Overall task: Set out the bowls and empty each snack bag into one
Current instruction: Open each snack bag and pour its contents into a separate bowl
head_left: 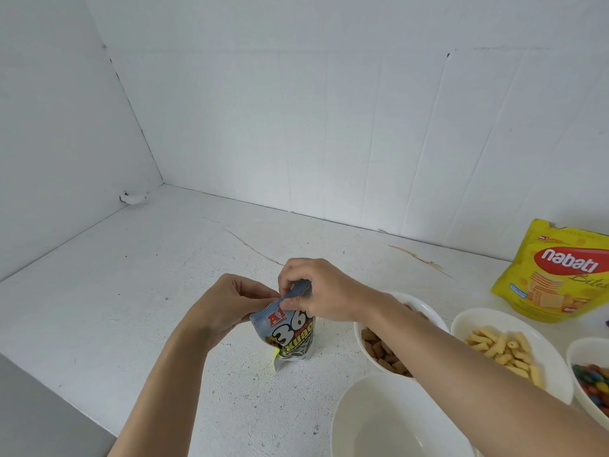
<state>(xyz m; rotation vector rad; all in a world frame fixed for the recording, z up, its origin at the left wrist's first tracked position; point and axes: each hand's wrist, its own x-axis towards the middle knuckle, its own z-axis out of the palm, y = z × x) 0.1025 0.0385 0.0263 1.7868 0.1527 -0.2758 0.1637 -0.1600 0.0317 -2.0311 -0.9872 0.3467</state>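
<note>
Seed bag: a small grey sunflower-seed bag (286, 336) stands upright on the white table (131, 291), near the centre, left of the bowls.
Left hand: the left hand (227, 305) pinches the left end of the bag's top seal.
Right hand: the right hand (316, 288) pinches the top seal just beside the left hand's fingers, forearm crossing over the bowls.
Empty bowl: a white bowl (395, 423) at the near edge, nothing inside.
Filled bowls: brown pieces bowl (379, 351) partly under the forearm; right of it the yellow puff-stick bowl (501, 347); far right the coloured candy bowl (590, 384).
Wafer bag: a yellow Nabati bag (560, 272) leans far right, top torn.
</note>
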